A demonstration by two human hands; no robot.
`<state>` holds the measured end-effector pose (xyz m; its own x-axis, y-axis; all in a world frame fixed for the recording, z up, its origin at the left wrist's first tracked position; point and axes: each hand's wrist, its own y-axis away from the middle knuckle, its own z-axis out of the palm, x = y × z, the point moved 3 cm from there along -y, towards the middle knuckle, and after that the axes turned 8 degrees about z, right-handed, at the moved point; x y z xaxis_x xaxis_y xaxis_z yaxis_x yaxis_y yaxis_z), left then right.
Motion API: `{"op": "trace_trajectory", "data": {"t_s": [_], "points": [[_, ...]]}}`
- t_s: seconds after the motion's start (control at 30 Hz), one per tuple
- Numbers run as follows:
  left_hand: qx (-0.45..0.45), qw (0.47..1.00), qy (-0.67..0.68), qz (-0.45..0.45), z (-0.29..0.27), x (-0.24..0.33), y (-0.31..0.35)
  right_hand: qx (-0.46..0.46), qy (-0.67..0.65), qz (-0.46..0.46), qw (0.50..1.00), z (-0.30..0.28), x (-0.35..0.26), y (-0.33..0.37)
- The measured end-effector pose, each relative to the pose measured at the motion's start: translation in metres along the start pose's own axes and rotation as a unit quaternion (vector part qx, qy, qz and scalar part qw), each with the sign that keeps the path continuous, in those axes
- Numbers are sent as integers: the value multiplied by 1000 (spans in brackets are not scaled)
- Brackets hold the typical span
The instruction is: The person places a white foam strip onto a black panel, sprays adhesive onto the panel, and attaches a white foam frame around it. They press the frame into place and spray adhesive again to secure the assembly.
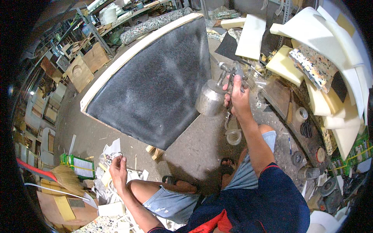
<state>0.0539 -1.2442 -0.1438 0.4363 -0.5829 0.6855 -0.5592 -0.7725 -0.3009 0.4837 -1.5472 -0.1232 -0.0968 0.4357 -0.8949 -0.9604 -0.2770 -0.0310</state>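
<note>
The right hand [237, 93] was closed round a metal spray gun [208, 100]. Left of that grip sat a fan-shaped, black-faced panel [151, 79], palely and patchily misted; coating seemed partly done, darker areas perhaps remaining. The left hand [118, 171], loosely half-open, looked empty.

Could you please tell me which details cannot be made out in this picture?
All in the head view:
Fill level of the metal cup: hidden by its opaque wall.
Part of the spray gun grip: covered by the right hand.
Back of the fan-shaped black panel: hidden by its front.
Far end of the broom handle: cut off by the dark left rim.
</note>
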Motion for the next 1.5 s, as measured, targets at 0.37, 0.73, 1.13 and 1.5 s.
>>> {"op": "trace_trajectory", "data": {"t_s": [0.37,0.73,1.13,1.5], "points": [[7,1000,-2,12,-5,6,5,-155,131,-11,979,4,-38,33],[14,999,-7,-29,-13,-22,10,-277,275,-57,919,28,-18,54],[46,952,304,-9,-16,-11,-100,-52,242,-105,963,-46,-83,-33],[139,860,487,70,50,-24,-206,91,238,-99,962,-171,-91,-15]]}}
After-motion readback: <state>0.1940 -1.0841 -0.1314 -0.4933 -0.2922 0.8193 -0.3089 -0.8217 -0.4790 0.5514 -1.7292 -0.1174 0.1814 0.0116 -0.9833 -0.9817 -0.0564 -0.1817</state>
